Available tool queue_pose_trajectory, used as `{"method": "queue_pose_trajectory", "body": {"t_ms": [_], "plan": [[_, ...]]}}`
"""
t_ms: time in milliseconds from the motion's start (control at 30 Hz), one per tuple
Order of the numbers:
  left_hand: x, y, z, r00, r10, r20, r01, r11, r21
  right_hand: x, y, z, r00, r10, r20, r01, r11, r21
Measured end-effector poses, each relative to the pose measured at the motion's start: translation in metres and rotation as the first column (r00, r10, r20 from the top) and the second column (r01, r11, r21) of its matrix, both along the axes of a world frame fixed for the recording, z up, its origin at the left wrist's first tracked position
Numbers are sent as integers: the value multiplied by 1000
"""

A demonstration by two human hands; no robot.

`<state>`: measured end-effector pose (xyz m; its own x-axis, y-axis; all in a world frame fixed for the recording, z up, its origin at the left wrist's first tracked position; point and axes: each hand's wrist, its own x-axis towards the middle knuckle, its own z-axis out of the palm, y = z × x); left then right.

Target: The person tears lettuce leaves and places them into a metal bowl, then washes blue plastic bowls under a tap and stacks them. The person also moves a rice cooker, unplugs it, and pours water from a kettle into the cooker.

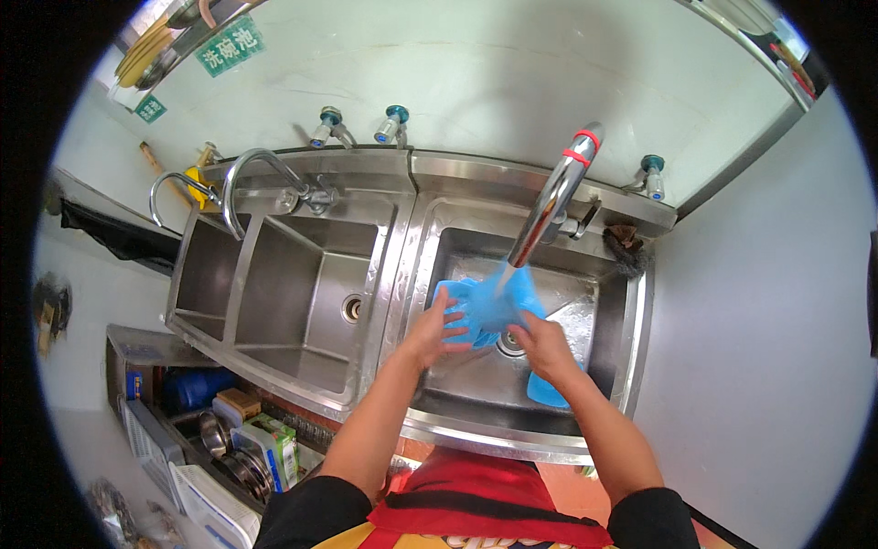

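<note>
My right hand grips the lower edge of a thin blue plastic piece, which is blurred under the water running from the chrome faucet. My left hand holds several similar blue pieces against its palm, fingers spread across their near side. The two groups overlap, so their exact shapes cannot be told. Another blue piece lies in the right-hand steel sink basin, partly hidden by my right wrist. The drain shows between my hands.
To the left are two more steel basins with curved faucets. A dark scouring pad sits on the right back corner. Valves line the wall. Bowls and plastic baskets stand low at left; a smooth wall borders the right.
</note>
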<state>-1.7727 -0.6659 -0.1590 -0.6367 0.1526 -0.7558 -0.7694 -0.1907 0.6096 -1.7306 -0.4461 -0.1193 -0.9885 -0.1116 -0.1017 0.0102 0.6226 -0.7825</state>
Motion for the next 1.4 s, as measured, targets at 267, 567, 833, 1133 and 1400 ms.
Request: {"method": "queue_pose_trajectory", "body": {"t_ms": [267,567,833,1133,1400], "plan": [[34,-10,-121,973,192,130,-133,922,-364,116,80,-100,971,-185,148,108,902,419],[10,28,-101,925,298,-234,-374,820,-434,153,74,-192,961,26,276,-178,820,544],[-5,34,-24,951,83,-298,-192,915,-356,139,69,-159,943,68,326,-213,876,433],[-12,53,-10,828,-455,-327,187,775,-604,23,42,9,867,492,-79,-374,748,549],[-29,55,15,607,-695,-384,173,588,-790,-24,4,-33,805,538,250,-591,691,415]]}}
